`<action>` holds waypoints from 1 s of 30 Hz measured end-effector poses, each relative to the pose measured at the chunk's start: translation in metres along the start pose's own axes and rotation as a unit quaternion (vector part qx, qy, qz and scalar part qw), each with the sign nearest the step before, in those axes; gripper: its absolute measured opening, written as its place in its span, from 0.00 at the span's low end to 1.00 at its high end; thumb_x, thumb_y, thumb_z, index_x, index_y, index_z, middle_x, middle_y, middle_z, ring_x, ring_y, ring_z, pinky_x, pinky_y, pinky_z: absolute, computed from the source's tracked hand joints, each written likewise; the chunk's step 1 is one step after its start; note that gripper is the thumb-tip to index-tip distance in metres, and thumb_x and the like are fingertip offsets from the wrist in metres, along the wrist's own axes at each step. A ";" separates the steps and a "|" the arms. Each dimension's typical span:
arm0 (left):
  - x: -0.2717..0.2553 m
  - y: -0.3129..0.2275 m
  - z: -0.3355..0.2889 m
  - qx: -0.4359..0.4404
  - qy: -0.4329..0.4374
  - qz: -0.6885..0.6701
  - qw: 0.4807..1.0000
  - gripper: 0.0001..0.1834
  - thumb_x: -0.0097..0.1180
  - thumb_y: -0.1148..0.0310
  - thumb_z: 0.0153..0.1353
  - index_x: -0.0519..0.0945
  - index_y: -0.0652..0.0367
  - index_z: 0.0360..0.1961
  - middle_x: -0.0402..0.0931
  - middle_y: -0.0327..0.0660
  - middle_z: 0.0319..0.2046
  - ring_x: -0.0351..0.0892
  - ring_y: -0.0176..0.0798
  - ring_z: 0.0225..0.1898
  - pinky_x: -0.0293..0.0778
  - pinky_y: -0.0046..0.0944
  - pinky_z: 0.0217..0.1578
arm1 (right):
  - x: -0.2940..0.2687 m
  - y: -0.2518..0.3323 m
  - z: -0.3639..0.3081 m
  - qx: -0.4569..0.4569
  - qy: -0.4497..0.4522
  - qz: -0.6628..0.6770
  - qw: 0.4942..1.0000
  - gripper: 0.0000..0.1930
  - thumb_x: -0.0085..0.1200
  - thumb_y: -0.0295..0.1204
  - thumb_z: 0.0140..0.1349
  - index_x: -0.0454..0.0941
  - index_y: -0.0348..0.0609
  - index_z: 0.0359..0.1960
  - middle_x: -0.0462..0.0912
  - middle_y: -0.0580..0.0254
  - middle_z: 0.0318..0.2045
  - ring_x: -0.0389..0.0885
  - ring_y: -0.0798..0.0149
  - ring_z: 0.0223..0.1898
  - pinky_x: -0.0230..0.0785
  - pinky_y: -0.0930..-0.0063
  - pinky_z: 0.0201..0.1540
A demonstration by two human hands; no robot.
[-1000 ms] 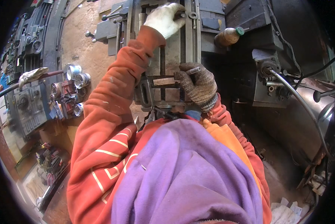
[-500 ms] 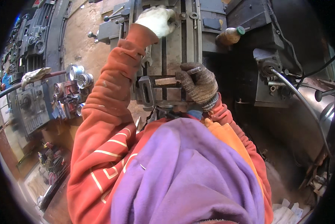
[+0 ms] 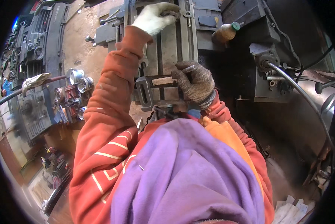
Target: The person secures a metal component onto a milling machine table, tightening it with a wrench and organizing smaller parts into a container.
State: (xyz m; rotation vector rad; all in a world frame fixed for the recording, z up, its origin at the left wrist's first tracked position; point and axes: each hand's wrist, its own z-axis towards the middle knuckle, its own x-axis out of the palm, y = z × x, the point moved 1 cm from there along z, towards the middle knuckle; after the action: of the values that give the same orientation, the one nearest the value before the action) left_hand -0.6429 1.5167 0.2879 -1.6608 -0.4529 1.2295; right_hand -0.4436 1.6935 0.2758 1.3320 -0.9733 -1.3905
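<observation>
At the far end of the slotted steel machine table (image 3: 168, 52), my left hand (image 3: 154, 18), in a pale glove, curls its fingers round a small dark metal part (image 3: 171, 14), mostly hidden. My right hand (image 3: 198, 82), in a grey-brown knit glove, is closed near the table's front end. It holds a short metal pin (image 3: 190, 68), whose end shows between the fingers. The right fingertips also reach the end of a wooden strip (image 3: 163, 81). Left of that strip stands a slotted steel block (image 3: 144, 92). A wrench (image 3: 143, 61) lies along the table's left side, partly under my left sleeve.
A metal ring-ended piece (image 3: 188, 14) lies on the table right of my left hand. Beyond the right edge is a bottle with a green cap (image 3: 227, 33). Several tins (image 3: 76, 76) hang at the left. A curved metal tube (image 3: 290, 86) arches at the right.
My left hand has moved slightly right and its fingers have come over the small dark part on the table. My right hand stays closed in nearly the same place. The view has shifted slightly.
</observation>
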 end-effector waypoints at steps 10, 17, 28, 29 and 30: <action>-0.002 -0.037 0.040 -0.046 0.059 0.148 0.986 0.18 0.61 0.71 0.51 0.87 0.66 0.44 0.88 0.53 0.38 0.87 0.48 0.43 0.79 0.46 0.50 | 0.001 -0.003 -0.001 -0.001 -0.011 -0.007 1.000 0.10 0.67 0.31 0.64 0.86 0.43 0.44 0.88 0.53 0.34 0.89 0.56 0.34 0.80 0.66 0.37; -0.006 -0.005 0.045 -0.053 0.084 0.062 0.993 0.18 0.61 0.68 0.58 0.87 0.63 0.48 0.88 0.48 0.39 0.87 0.45 0.42 0.80 0.43 0.48 | 0.001 -0.006 -0.001 0.000 -0.007 -0.020 1.000 0.10 0.67 0.31 0.63 0.86 0.43 0.45 0.88 0.52 0.34 0.89 0.56 0.34 0.80 0.66 0.37; -0.006 0.009 0.031 -0.164 0.031 -0.080 0.983 0.17 0.60 0.64 0.68 0.87 0.62 0.51 0.88 0.45 0.44 0.85 0.39 0.46 0.78 0.41 0.51 | 0.003 -0.004 -0.001 -0.008 -0.007 0.011 1.000 0.09 0.67 0.28 0.64 0.86 0.42 0.43 0.88 0.53 0.34 0.88 0.57 0.33 0.79 0.66 0.38; 0.001 0.029 0.036 -0.095 -0.011 -0.071 0.993 0.16 0.59 0.64 0.69 0.87 0.63 0.51 0.88 0.45 0.44 0.85 0.39 0.47 0.78 0.42 0.53 | 0.004 -0.003 -0.001 -0.008 -0.006 0.013 1.000 0.09 0.67 0.29 0.64 0.86 0.42 0.43 0.88 0.53 0.34 0.88 0.57 0.33 0.79 0.66 0.38; 0.004 0.026 0.037 -0.098 -0.014 -0.065 0.993 0.16 0.58 0.65 0.69 0.87 0.64 0.51 0.88 0.46 0.44 0.85 0.40 0.48 0.77 0.42 0.54 | 0.004 -0.004 -0.001 -0.005 -0.010 0.015 1.000 0.09 0.67 0.29 0.64 0.85 0.42 0.43 0.88 0.53 0.34 0.88 0.57 0.33 0.79 0.66 0.38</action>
State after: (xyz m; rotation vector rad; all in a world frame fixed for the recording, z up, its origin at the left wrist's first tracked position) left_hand -0.6798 1.5262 0.2635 -1.7491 -0.7070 1.1432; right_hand -0.4427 1.6910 0.2709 1.2943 -0.9932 -1.3867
